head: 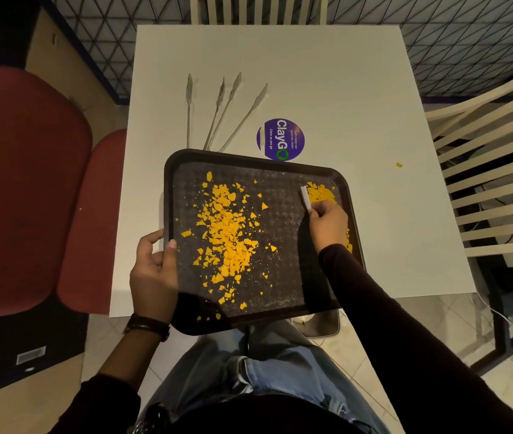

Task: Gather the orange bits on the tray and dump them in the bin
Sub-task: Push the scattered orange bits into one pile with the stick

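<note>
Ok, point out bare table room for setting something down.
Bare: the far table strip beyond the tongs, and the right side between tray and table edge, bar one stray orange bit. Crowded: just past the tray, tongs and sticker.

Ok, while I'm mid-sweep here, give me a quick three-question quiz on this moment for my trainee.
1. True or false: the left hand grips the rim of the tray.
2. What does the right hand hold? A) a white tool B) a spoon C) nothing
3. Fill in: one orange bit lies off the tray, on the ____.
Key: 1 true; 2 A; 3 table.
</note>
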Action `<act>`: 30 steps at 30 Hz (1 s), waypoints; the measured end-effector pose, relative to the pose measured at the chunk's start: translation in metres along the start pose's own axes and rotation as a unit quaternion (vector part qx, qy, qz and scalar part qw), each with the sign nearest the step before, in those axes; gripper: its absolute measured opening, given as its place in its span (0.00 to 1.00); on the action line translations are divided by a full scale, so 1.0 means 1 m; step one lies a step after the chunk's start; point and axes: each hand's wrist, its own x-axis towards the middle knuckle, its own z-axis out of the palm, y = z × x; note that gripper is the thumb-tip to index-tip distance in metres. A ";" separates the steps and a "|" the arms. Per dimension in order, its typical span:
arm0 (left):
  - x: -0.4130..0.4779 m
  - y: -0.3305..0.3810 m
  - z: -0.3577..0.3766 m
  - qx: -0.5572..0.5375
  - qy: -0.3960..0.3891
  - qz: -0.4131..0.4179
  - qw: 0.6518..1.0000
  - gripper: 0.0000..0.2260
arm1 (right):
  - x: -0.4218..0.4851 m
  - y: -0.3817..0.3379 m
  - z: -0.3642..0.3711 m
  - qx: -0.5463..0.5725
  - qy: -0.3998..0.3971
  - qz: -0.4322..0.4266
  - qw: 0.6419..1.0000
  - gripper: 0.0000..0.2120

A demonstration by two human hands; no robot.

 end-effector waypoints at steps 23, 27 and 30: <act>0.017 0.007 0.000 -0.022 -0.019 -0.025 0.999 0.10 | -0.118 0.037 0.002 -0.113 -0.148 -0.286 0.940 0.07; 0.015 0.006 0.000 -0.021 -0.018 -0.039 0.999 0.11 | -0.092 0.029 0.012 -0.115 -0.088 -0.190 0.971 0.07; 0.014 0.008 0.001 -0.031 -0.019 -0.058 0.998 0.11 | -0.084 0.024 0.007 -0.108 -0.093 -0.180 0.973 0.06</act>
